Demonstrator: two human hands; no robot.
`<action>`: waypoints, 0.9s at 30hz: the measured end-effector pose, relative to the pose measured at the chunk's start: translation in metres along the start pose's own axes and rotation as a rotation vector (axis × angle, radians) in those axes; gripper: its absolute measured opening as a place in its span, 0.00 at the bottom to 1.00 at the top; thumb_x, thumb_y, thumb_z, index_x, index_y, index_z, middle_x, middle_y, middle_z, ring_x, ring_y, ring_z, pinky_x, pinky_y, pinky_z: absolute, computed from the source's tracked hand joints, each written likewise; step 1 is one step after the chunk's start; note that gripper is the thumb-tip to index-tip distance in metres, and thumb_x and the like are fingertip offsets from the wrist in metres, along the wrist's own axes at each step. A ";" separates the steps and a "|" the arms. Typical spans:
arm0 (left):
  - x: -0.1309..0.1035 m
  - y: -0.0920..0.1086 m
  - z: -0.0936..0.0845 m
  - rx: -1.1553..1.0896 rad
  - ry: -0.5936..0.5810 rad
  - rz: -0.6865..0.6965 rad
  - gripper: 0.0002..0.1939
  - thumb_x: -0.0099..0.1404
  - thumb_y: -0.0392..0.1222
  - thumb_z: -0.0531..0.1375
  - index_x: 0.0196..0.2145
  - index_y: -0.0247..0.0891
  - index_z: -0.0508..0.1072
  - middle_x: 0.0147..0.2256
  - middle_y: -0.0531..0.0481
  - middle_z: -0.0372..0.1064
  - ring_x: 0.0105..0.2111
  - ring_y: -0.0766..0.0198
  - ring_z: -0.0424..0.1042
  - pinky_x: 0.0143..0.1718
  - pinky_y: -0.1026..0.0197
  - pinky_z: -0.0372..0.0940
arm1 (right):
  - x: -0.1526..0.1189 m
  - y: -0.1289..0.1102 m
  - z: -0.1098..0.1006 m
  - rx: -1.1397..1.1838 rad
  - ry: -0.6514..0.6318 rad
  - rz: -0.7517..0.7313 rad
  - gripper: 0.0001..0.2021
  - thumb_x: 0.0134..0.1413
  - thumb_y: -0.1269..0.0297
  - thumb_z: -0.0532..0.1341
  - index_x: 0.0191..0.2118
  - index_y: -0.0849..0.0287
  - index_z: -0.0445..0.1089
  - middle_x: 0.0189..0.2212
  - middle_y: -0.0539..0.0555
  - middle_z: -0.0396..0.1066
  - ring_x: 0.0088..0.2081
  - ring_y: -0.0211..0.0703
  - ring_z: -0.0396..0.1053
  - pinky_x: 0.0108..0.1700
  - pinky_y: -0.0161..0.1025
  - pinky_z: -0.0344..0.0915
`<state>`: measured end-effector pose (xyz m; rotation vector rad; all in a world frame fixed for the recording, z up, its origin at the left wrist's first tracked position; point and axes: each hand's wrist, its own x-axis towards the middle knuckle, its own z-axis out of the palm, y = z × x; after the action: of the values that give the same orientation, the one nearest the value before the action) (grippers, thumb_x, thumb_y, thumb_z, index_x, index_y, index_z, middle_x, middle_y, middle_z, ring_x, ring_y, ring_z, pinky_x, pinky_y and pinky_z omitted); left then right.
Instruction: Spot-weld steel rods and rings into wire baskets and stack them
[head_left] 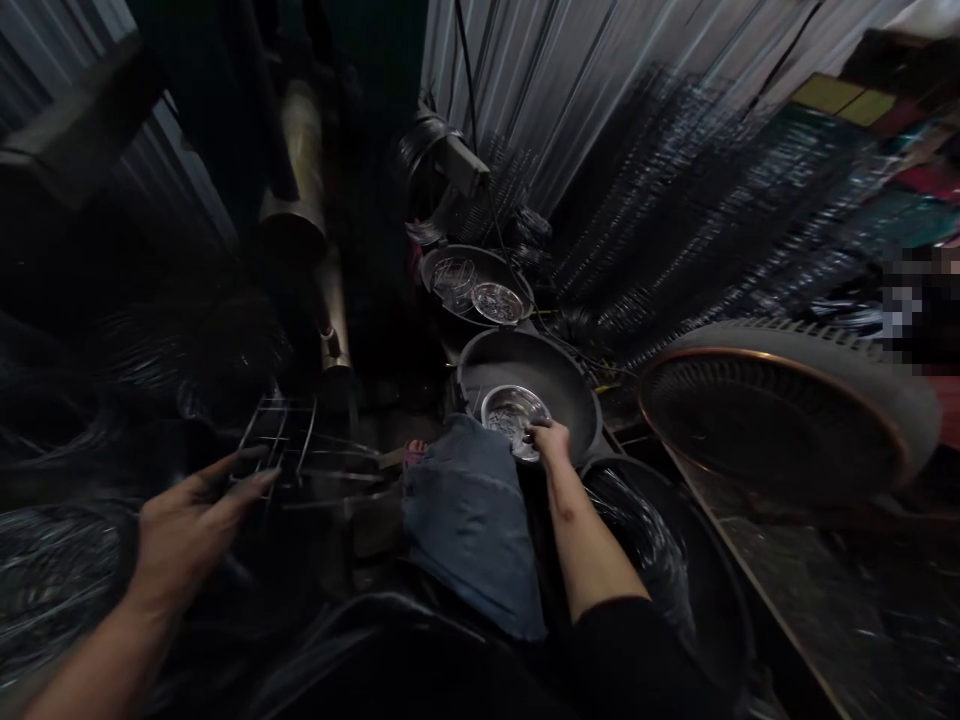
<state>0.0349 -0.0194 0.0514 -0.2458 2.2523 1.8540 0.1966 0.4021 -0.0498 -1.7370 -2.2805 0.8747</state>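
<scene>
Head, LH point(189, 525) w/ wire frame point(277, 438), RH point(552, 441) @ bowl point(517, 397)

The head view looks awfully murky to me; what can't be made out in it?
All in the head view:
- Whether the right hand grips anything in the metal bowl: its curled shape covers the spot, and the contents are too small.
- Where the wire frame at the left hand ends: blur and darkness.
- The near left part of the black basin: hidden by the right arm.

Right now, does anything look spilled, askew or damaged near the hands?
Nothing stands out: the bowl sits inside the pan, right hand at it; the left hand holds a wire frame. Blur hides finer detail.
</scene>
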 end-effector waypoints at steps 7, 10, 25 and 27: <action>-0.009 0.010 0.015 -0.348 0.073 -0.033 0.25 0.45 0.47 0.70 0.42 0.37 0.76 0.18 0.58 0.62 0.16 0.76 0.57 0.15 0.74 0.53 | -0.067 0.011 -0.014 0.395 -0.064 0.014 0.15 0.34 0.62 0.67 0.32 0.64 0.75 0.20 0.54 0.73 0.21 0.43 0.69 0.21 0.36 0.64; -0.012 0.006 0.014 -0.436 0.018 -0.034 0.26 0.47 0.45 0.69 0.44 0.38 0.75 0.16 0.61 0.56 0.15 0.77 0.54 0.15 0.75 0.51 | -0.084 -0.004 -0.019 0.484 -0.017 0.037 0.13 0.31 0.62 0.67 0.28 0.63 0.75 0.16 0.52 0.70 0.17 0.40 0.65 0.19 0.35 0.60; -0.018 -0.001 0.012 -0.529 0.050 -0.074 0.27 0.48 0.46 0.70 0.47 0.43 0.74 0.18 0.61 0.57 0.16 0.77 0.54 0.16 0.75 0.51 | -0.205 -0.195 0.043 1.156 -0.920 -0.023 0.13 0.30 0.63 0.70 0.25 0.64 0.71 0.18 0.51 0.71 0.14 0.32 0.62 0.14 0.28 0.53; -0.017 -0.002 0.011 -0.530 0.044 -0.062 0.27 0.49 0.46 0.69 0.48 0.44 0.74 0.18 0.60 0.57 0.16 0.77 0.55 0.16 0.75 0.52 | -0.206 -0.196 0.045 1.184 -0.932 -0.014 0.14 0.30 0.63 0.71 0.25 0.64 0.70 0.18 0.52 0.71 0.14 0.32 0.62 0.14 0.28 0.53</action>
<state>0.0526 -0.0087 0.0519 -0.4348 1.7081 2.3949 0.0786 0.1647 0.0633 -0.7790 -1.3181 2.6421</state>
